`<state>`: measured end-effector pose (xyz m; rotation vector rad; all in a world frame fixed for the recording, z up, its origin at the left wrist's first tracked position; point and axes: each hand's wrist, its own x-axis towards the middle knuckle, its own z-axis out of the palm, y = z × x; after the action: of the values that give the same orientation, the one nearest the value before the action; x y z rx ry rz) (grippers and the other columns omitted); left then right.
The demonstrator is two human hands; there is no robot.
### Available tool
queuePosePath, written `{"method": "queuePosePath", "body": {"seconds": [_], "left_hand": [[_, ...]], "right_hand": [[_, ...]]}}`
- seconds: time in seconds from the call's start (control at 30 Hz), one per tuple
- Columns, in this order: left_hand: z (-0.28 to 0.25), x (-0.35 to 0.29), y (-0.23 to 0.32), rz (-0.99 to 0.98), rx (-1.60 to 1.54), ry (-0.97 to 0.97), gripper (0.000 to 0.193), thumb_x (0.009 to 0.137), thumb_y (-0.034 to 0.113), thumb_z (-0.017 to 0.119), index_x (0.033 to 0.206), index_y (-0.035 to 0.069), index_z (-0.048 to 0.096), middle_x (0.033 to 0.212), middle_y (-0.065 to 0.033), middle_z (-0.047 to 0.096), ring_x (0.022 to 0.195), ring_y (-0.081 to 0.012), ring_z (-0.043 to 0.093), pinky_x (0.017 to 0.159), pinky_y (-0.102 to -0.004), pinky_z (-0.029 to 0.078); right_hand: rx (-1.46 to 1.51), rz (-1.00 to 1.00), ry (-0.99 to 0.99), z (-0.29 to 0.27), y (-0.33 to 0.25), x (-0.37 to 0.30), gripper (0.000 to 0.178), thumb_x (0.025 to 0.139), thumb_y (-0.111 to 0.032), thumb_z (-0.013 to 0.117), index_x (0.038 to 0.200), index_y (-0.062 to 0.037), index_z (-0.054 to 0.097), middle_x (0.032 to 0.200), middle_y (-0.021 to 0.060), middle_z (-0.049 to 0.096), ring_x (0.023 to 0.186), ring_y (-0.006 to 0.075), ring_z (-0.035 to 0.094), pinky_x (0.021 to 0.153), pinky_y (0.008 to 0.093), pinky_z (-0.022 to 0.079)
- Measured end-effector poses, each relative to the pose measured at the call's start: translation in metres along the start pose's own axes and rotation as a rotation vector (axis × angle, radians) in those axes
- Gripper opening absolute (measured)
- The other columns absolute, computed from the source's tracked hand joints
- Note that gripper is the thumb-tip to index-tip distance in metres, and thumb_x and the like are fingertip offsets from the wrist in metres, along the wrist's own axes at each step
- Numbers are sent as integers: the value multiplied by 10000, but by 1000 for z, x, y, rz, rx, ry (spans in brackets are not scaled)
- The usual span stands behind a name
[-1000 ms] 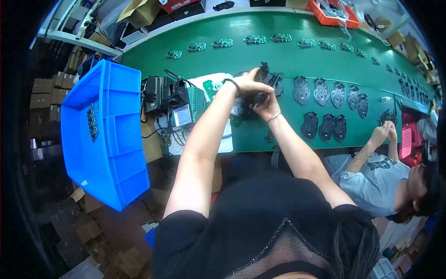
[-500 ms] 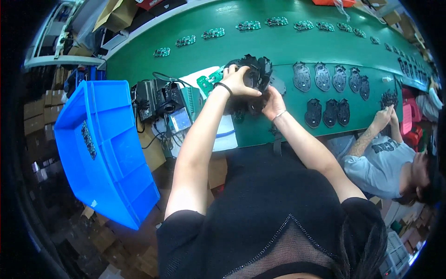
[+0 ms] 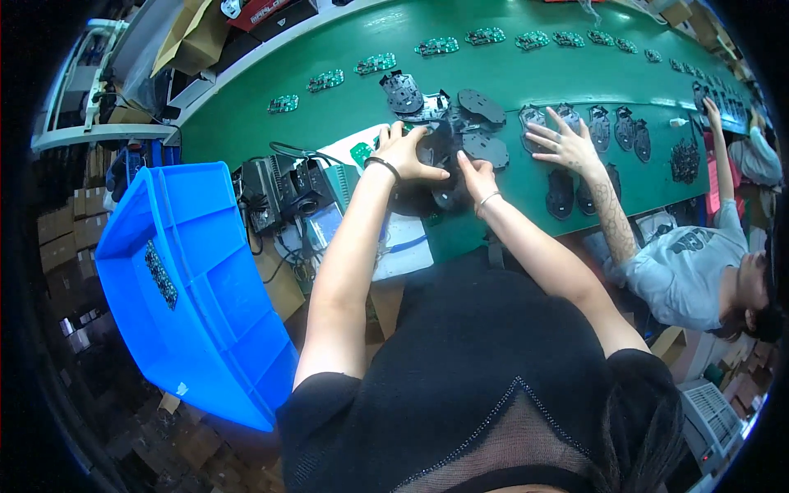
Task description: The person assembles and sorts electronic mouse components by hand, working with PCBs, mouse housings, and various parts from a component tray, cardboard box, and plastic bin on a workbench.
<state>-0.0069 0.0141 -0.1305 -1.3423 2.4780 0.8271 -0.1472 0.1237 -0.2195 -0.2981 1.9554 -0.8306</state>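
Over the green bench, my left hand [image 3: 403, 156] curls around the left side of a dark bundle of black plastic mouse shells [image 3: 440, 149]. Fingers of my right hand [image 3: 479, 179] close on the right side of the same bundle. The pieces are blurred and partly hidden by my hands, so I cannot tell how many there are. Just beyond lie a loose mouse shell [image 3: 401, 92], another dark shell [image 3: 481, 108] and a greyish one [image 3: 486, 149]. A green circuit board [image 3: 361, 154] rests on white paper beside my left hand.
A co-worker's hand [image 3: 569, 149] spreads over rows of black mouse shells [image 3: 600, 129] at right. Green circuit boards [image 3: 376, 63] line the bench's far side. Left stand a boxy black device [image 3: 261, 185] with cables and a big blue bin [image 3: 197, 279]. Black small parts [image 3: 685, 160] lie far right.
The dark bundle has come slightly nearer me, and several shells now show separately on the bench beyond it. The co-worker's hand has reached left over the shell rows.
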Motion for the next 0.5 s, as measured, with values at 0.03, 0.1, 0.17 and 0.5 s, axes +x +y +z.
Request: {"method": "queuePosePath", "body": {"seconds": [0.03,0.1,0.17,0.5], "left_hand": [[-3,-1,-4,-7,8,-24,1056,407,617,753,1299,168,407,1334,-233,287,1239,-435,224,1005,-491,276],[-2,-3,-13,0,77,-42,1079,397,649,740,1305,175,399,1337,-250,283,1251,-436,216,1015,-490,257],[-11,-10,-9,-57,150,-150,1140,382,693,722,1339,202,343,1366,-275,227,1279,-446,169,1021,-526,222],[-33,47,-40,-35,-62,-226,866,560,677,649,1141,43,543,1149,-222,528,1089,-322,504,914,-379,405]], "right_hand": [[-56,-31,20,0,-2,-5,723,719,-581,592,1132,-1,462,1187,196,448,1102,318,445,923,388,377],[-146,-152,72,2,4,-7,661,748,-544,586,1104,-3,454,1100,208,475,1072,343,441,927,394,356],[-209,-294,54,-3,11,-7,623,765,-512,583,1096,-2,449,1088,211,477,1047,349,445,911,401,358],[-520,-681,-34,-26,7,-28,425,794,-320,615,1055,-21,463,1025,190,460,972,343,396,875,401,341]]}}
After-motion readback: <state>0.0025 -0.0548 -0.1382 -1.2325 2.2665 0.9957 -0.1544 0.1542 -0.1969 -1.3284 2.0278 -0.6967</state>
